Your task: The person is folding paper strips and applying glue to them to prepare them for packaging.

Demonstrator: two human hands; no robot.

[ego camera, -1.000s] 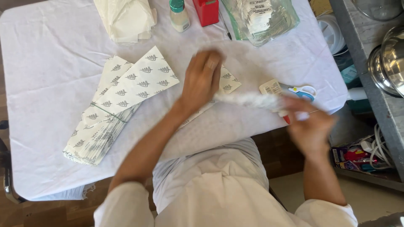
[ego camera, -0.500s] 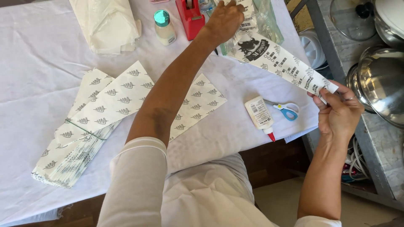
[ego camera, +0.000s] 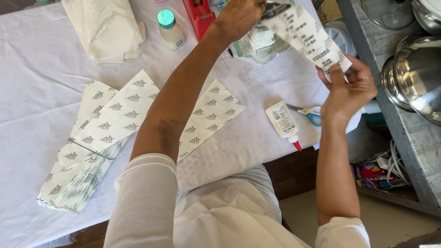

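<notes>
**White-Covered Surface, Printed Strip Held Up Between Two Hands**

White cloth covers the surface (ego camera: 41, 69), which fills the left and middle of the view. To the right stands a grey metal shelf (ego camera: 404, 133) with a shiny steel bowl (ego camera: 415, 78) on it, and coloured clutter lies on the floor below.

On the near left of the surface lies a stack of white paper bags (ego camera: 87, 156) printed with small dark leaf shapes; one more such bag (ego camera: 209, 115) lies just right of the left forearm, which crosses over it. Far left sits a folded cream plastic bundle (ego camera: 105, 27), then a small white bottle with a teal cap (ego camera: 169, 28) and a red tape dispenser (ego camera: 200, 16). A clear plastic packet (ego camera: 259, 43) rests behind the arms. Near the right edge a white glue bottle with a red tip (ego camera: 285, 124) lies flat, with blue-handled scissors (ego camera: 312, 115) just beside it.

The left hand (ego camera: 239, 16) is closed on the far end of a long white printed paper strip (ego camera: 303, 34); the right hand (ego camera: 347, 89) pinches its near end between thumb and fingers. The strip hangs in the air above the right part of the surface, tilted.

Compared with half a second ago, the strip looks shorter and steeper, perhaps folding, and the right hand has moved closer to the left.
</notes>
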